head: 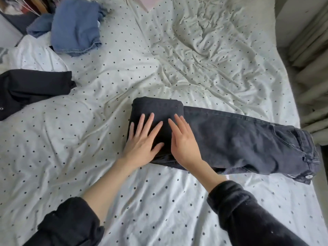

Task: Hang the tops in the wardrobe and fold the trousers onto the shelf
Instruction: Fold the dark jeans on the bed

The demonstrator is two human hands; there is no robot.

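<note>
Two hands: both flat, fingers straight, pressing the folded end of the dark jeans (230,137).
Left hand (143,137): on the fold's left part.
Right hand (184,141): just beside it.
Jeans: mid-bed, waistband right.
Bed sheet (159,68): dotted, wrinkled.
Far left: blue garment (74,27); black garment (32,89).

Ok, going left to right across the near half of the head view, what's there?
Black garment → left hand → right hand, both hands flat on the dark jeans' folded end → jeans' waistband.
</note>
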